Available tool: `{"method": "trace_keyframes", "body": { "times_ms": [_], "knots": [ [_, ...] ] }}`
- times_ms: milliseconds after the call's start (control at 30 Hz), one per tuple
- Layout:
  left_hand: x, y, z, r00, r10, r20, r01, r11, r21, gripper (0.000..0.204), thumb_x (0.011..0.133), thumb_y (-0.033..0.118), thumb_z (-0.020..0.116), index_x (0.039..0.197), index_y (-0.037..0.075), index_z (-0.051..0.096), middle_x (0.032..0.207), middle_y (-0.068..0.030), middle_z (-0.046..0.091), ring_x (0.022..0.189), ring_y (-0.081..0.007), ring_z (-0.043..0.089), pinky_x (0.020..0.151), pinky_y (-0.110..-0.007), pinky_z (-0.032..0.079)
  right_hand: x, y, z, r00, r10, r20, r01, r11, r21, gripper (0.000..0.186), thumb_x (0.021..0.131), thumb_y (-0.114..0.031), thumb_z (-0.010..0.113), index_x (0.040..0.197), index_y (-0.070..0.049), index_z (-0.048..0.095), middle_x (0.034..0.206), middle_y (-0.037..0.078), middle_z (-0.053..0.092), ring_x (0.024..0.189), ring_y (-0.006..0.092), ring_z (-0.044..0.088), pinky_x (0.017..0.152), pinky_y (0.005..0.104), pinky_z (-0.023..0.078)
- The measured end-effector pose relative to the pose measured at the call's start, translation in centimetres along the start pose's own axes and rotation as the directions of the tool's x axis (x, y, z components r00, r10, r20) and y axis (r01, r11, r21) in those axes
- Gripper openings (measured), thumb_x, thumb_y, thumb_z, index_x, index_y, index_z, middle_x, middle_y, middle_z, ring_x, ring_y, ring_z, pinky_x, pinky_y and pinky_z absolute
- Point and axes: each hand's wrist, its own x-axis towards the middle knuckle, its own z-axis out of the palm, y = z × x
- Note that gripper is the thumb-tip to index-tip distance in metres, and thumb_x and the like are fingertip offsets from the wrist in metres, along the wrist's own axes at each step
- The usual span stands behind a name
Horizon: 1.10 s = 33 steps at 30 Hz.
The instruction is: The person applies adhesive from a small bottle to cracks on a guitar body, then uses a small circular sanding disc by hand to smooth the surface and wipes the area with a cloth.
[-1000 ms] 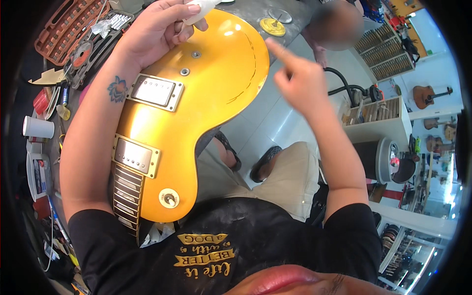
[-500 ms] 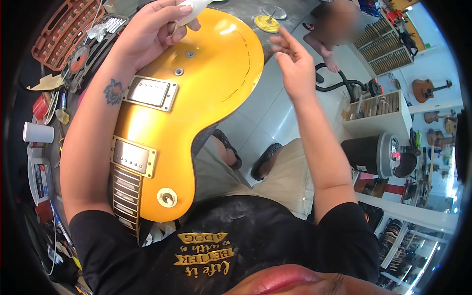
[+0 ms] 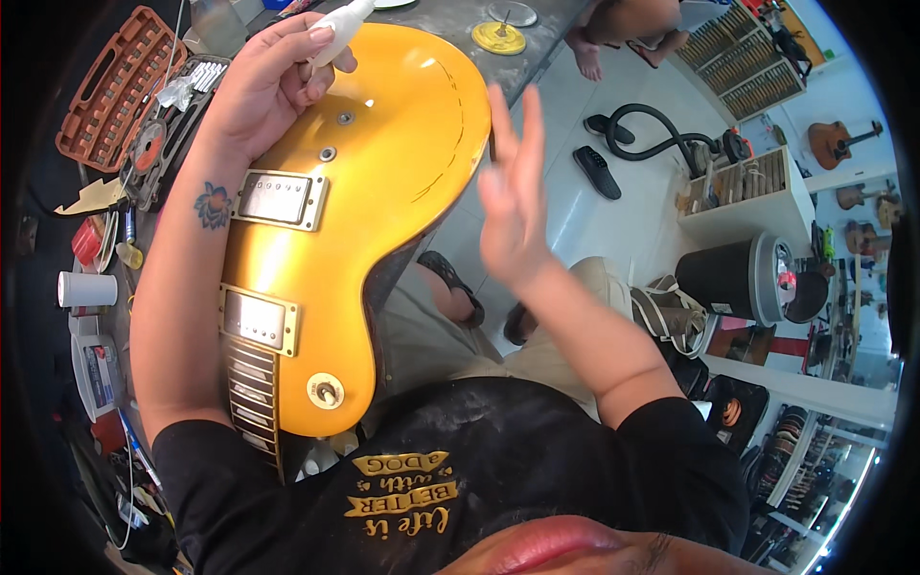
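Note:
A gold-topped electric guitar body (image 3: 402,125) lies in front of me, its fretted neck (image 3: 251,393) running under my left arm. Two metal pickups, the upper one (image 3: 280,199) and the lower one (image 3: 259,321), and a toggle switch (image 3: 326,391) sit on its top. Dark dashed marks curve along the right edge. My left hand (image 3: 278,86) is closed around a small white squeeze bottle (image 3: 337,36) with a narrow tip, held over the far left of the body. My right hand (image 3: 515,211), blurred, has its fingers apart beside the guitar's right edge and holds nothing.
Beyond the guitar, a yellow disc (image 3: 498,38) and a clear round lid (image 3: 513,13) lie on the grey bench. Tool cases (image 3: 115,91) and a white cup (image 3: 88,289) stand left. Slippers (image 3: 598,172), a black hose (image 3: 661,115) and another person's bare feet (image 3: 586,57) are on the right.
My right hand has moved left and down, close to the guitar's edge. The left hand, with the bottle, has shifted slightly left and down. At the back, the other person has shifted, and slippers now show.

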Motion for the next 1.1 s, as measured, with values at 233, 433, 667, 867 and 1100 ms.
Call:
{"method": "trace_keyframes", "body": {
  "times_ms": [233, 433, 667, 867, 1100],
  "knots": [
    [0.0, -0.1, -0.5, 1.000, -0.003, 0.002, 0.003, 1.000, 0.018, 0.031, 0.107, 0.024, 0.065, 0.129, 0.002, 0.064, 0.097, -0.0071, 0.071, 0.070, -0.0055, 0.054, 0.061, -0.019, 0.041, 1.8, 2.3, -1.2, 0.998, 0.066, 0.004, -0.066, 0.995, 0.073, 0.089, 0.109, -0.036, 0.049, 0.166, 0.013, 0.000, 0.169, 0.039, 0.031, 0.150, 0.0384, 0.047, 0.125, 0.0430, 0.031],
    [0.0, 0.0, -0.4, 1.000, 0.007, 0.010, -0.007, 1.000, -0.002, 0.031, 0.108, 0.022, 0.064, 0.130, 0.000, 0.064, 0.097, -0.0086, 0.071, 0.070, -0.0066, 0.053, 0.061, -0.019, 0.041, -2.9, -0.4, 0.2, 0.996, -0.059, 0.061, 0.062, 0.997, -0.047, 0.091, 0.107, -0.032, 0.051, 0.166, 0.015, 0.000, 0.175, 0.038, 0.011, 0.165, 0.0444, 0.016, 0.134, 0.0474, 0.012],
    [0.0, 0.0, 0.1, 0.999, -0.013, -0.033, 0.012, 1.000, -0.008, 0.036, 0.107, 0.020, 0.061, 0.135, -0.003, 0.060, 0.099, -0.0097, 0.070, 0.071, -0.0083, 0.053, 0.061, -0.021, 0.041, 2.7, 2.7, -1.9, 0.998, 0.045, -0.052, -0.038, 0.990, 0.139, 0.086, 0.109, -0.031, 0.049, 0.165, 0.015, 0.003, 0.163, 0.041, 0.039, 0.159, 0.0432, 0.035, 0.129, 0.0441, 0.025],
    [-0.3, 0.4, 0.0, 0.996, -0.026, -0.086, 0.025, 1.000, -0.015, 0.039, 0.107, 0.020, 0.061, 0.137, -0.004, 0.058, 0.100, -0.0118, 0.069, 0.070, -0.0093, 0.054, 0.062, -0.021, 0.042, -2.4, 1.2, -0.8, 0.996, -0.025, 0.088, 0.031, 0.997, -0.072, 0.095, 0.105, -0.034, 0.055, 0.167, 0.011, -0.001, 0.176, 0.036, 0.010, 0.166, 0.0441, 0.014, 0.134, 0.0465, 0.012],
    [0.0, 0.2, -0.6, 0.997, -0.040, -0.073, 0.041, 0.999, 0.005, 0.047, 0.105, 0.025, 0.065, 0.140, -0.005, 0.055, 0.101, -0.0102, 0.066, 0.070, -0.0086, 0.052, 0.063, -0.021, 0.043, -3.2, 3.4, -1.4, 0.990, -0.141, 0.021, 0.142, 0.988, -0.061, 0.093, 0.096, -0.027, 0.061, 0.167, 0.009, 0.012, 0.173, 0.034, 0.022, 0.159, 0.0501, 0.030, 0.131, 0.0564, 0.024]
  ]
}}
